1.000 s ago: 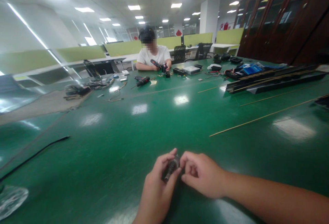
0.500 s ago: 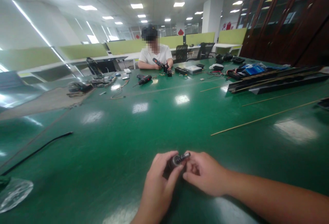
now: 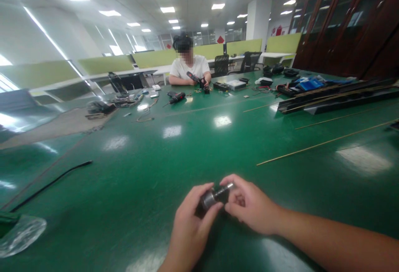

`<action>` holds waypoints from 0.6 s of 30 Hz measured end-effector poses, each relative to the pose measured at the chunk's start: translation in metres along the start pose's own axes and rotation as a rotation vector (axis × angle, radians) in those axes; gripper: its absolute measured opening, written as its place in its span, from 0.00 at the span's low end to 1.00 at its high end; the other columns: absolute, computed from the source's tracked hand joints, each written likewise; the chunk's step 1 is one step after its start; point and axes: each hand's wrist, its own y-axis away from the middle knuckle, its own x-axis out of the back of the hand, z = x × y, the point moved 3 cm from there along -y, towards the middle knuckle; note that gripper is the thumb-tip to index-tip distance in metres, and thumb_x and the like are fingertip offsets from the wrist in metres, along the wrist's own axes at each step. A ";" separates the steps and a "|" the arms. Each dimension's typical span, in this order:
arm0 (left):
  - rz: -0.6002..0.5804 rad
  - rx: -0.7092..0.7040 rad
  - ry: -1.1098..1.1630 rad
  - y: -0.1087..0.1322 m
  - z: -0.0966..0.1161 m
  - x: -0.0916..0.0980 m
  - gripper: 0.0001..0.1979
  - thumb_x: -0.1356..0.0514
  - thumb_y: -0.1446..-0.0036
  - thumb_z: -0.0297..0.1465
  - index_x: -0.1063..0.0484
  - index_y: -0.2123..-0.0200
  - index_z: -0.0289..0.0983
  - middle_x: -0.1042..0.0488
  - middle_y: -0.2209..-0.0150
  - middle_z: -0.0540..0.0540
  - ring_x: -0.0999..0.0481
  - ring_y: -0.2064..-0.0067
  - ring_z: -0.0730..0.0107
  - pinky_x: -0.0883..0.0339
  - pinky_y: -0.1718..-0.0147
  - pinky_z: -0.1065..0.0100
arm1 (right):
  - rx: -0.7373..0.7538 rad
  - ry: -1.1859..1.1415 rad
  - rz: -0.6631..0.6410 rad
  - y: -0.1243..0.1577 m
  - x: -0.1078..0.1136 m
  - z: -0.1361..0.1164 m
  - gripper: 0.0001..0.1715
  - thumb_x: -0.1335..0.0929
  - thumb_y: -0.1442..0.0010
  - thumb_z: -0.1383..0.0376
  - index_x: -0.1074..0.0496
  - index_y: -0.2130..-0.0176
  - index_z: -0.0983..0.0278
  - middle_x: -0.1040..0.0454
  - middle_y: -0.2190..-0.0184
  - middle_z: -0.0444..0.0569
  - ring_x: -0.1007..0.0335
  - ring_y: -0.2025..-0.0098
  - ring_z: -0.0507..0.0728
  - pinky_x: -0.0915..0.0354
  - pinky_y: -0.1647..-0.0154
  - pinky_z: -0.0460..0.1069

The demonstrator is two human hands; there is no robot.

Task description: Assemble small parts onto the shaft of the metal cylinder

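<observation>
My left hand [image 3: 195, 218] is closed around a dark metal cylinder with a thin stepped shaft [image 3: 209, 199], thumb on the near side and fingers on the far side. The shaft points right and slightly up, ending in a bright tip. Beside that tip is my right hand [image 3: 246, 205], its index finger arched over the shaft's end and its thumb lower and apart. The other right fingers are curled towards the palm. Whether the index finger touches the tip is hard to tell. Both hands are just above the green tabletop [image 3: 149, 168].
Across the table sits a person [image 3: 190, 66] handling a dark device. A power drill [image 3: 176, 98] lies nearby. Thin brass-coloured rods [image 3: 311, 146] and black channels [image 3: 336, 97] lie at the right. A black cable [image 3: 59, 179] and clear plastic [image 3: 26, 234] are at the left.
The cylinder has turned so more of its side and shaft show. My right index finger has lifted and arched over the shaft's end, farther from the thumb. The view has shifted slightly.
</observation>
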 end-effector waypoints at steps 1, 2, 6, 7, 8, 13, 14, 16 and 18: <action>0.011 0.001 0.001 0.001 0.000 0.000 0.17 0.35 0.42 0.31 0.28 0.49 0.46 0.23 0.55 0.49 0.22 0.55 0.66 0.28 0.54 0.68 | -0.005 -0.019 0.011 0.000 0.000 0.000 0.24 0.32 0.44 0.73 0.36 0.48 0.62 0.33 0.77 0.36 0.37 0.78 0.48 0.41 0.75 0.43; 0.019 -0.001 0.003 0.002 -0.001 -0.001 0.19 0.34 0.43 0.31 0.29 0.48 0.47 0.23 0.55 0.50 0.22 0.55 0.67 0.28 0.53 0.68 | -0.006 -0.032 0.024 0.000 0.001 0.000 0.23 0.32 0.45 0.73 0.35 0.49 0.62 0.33 0.76 0.36 0.37 0.77 0.48 0.41 0.75 0.43; 0.008 -0.024 0.010 0.004 -0.002 -0.003 0.21 0.34 0.43 0.28 0.30 0.47 0.48 0.23 0.53 0.50 0.22 0.53 0.68 0.29 0.51 0.69 | 0.038 -0.019 0.048 -0.001 0.001 -0.004 0.18 0.31 0.46 0.72 0.30 0.54 0.64 0.30 0.73 0.40 0.36 0.74 0.49 0.40 0.73 0.44; 0.007 -0.035 0.008 0.004 -0.002 -0.003 0.21 0.34 0.43 0.28 0.30 0.47 0.48 0.23 0.53 0.50 0.23 0.52 0.68 0.29 0.50 0.69 | 0.052 -0.003 0.050 -0.001 0.002 -0.006 0.17 0.31 0.46 0.72 0.29 0.55 0.65 0.28 0.71 0.42 0.35 0.73 0.50 0.39 0.72 0.44; 0.008 -0.045 0.004 0.004 -0.001 -0.003 0.21 0.35 0.43 0.28 0.30 0.47 0.48 0.23 0.52 0.50 0.23 0.52 0.68 0.29 0.50 0.69 | 0.065 0.017 0.055 -0.001 0.002 -0.008 0.16 0.31 0.46 0.72 0.27 0.56 0.65 0.26 0.69 0.44 0.34 0.71 0.50 0.38 0.70 0.45; -0.026 -0.100 0.019 0.000 0.005 -0.002 0.14 0.36 0.42 0.27 0.27 0.53 0.45 0.23 0.56 0.50 0.23 0.54 0.69 0.29 0.53 0.71 | 0.079 0.106 0.065 -0.001 0.004 -0.013 0.10 0.30 0.46 0.70 0.23 0.61 0.66 0.25 0.71 0.45 0.33 0.71 0.52 0.38 0.70 0.45; -0.034 -0.114 0.025 -0.001 0.007 -0.002 0.12 0.36 0.42 0.27 0.27 0.55 0.45 0.23 0.57 0.50 0.23 0.55 0.69 0.28 0.54 0.72 | 0.079 0.102 0.063 -0.001 0.004 -0.013 0.09 0.29 0.46 0.70 0.23 0.62 0.66 0.25 0.71 0.45 0.33 0.71 0.52 0.38 0.70 0.45; -0.035 -0.133 0.026 -0.002 0.010 0.000 0.11 0.36 0.42 0.27 0.26 0.56 0.45 0.22 0.58 0.50 0.22 0.57 0.69 0.28 0.56 0.72 | 0.079 0.084 0.060 -0.002 0.004 -0.012 0.08 0.29 0.46 0.69 0.23 0.62 0.66 0.25 0.70 0.45 0.32 0.70 0.52 0.38 0.69 0.45; -0.028 -0.137 0.018 -0.002 0.011 0.001 0.11 0.35 0.42 0.27 0.26 0.56 0.44 0.22 0.58 0.49 0.22 0.57 0.69 0.28 0.56 0.72 | 0.071 0.069 0.063 -0.002 0.004 -0.011 0.08 0.29 0.47 0.69 0.24 0.63 0.66 0.24 0.71 0.45 0.32 0.71 0.52 0.38 0.69 0.45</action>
